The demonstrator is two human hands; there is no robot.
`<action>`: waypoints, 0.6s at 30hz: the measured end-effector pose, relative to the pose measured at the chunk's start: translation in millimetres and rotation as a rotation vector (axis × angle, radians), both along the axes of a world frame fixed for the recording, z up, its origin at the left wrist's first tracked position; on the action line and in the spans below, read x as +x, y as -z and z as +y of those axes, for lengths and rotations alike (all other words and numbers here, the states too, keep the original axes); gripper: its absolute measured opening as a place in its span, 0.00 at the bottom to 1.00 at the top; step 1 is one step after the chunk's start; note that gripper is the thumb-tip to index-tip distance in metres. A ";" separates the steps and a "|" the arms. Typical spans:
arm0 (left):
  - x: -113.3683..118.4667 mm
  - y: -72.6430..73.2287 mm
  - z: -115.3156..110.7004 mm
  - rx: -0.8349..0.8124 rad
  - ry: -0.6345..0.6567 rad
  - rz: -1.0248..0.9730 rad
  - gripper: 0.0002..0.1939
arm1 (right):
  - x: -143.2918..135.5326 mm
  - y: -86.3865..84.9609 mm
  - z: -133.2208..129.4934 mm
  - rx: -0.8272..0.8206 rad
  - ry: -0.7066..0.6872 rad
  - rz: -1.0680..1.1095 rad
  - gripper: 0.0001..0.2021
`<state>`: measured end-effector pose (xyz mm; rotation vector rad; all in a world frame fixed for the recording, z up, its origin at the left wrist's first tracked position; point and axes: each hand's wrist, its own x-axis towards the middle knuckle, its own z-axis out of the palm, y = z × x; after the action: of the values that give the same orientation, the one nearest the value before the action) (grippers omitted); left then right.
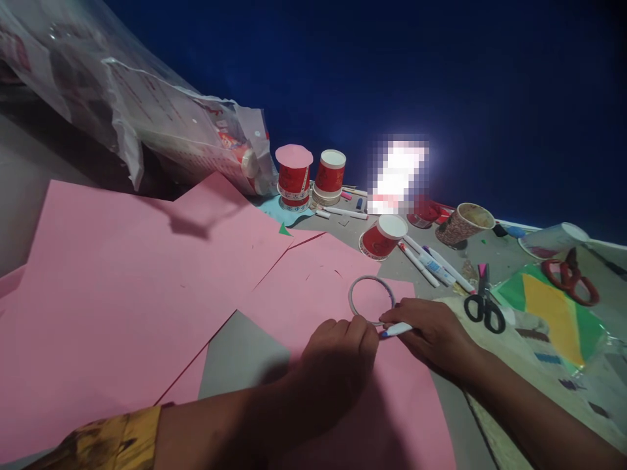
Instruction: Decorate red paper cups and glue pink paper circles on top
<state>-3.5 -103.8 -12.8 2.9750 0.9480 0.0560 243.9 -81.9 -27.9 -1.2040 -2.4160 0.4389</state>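
Note:
A white marker with a blue end is gripped in my right hand, its blue end pointing left. The fingertips of this hand lie by the near right edge of a thin grey ring, which looks like a tape roll core. My left hand is closed, knuckles up, against the near edge of the ring. What its curled fingers hold, if anything, is hidden. Under the ring and both hands lies pink paper.
A larger pink sheet covers the left side. Red paper cups and markers stand and lie behind. Black scissors, red-handled scissors and a green-and-yellow packet lie right. A plastic bag sits back left.

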 end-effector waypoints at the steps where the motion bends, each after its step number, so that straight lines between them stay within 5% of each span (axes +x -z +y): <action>1: 0.3 -0.3 0.1 -0.010 -0.015 -0.003 0.12 | -0.3 -0.7 0.6 0.004 -0.005 0.002 0.12; 6: 3.3 3.6 -1.4 0.000 -0.070 -0.041 0.16 | -0.7 -1.5 2.9 0.021 -0.022 -0.001 0.13; 13: 1.1 28.5 -9.1 0.121 -0.125 -0.071 0.30 | 0.0 2.3 6.9 0.037 -0.035 -0.009 0.13; 18: 0.7 32.4 -7.8 0.121 -0.098 -0.075 0.27 | -1.4 -1.9 7.7 0.027 -0.035 -0.018 0.14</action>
<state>-2.9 -111.6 -45.2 3.0073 1.1190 0.2328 242.5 -74.2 -26.0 -1.1606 -2.4539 0.4067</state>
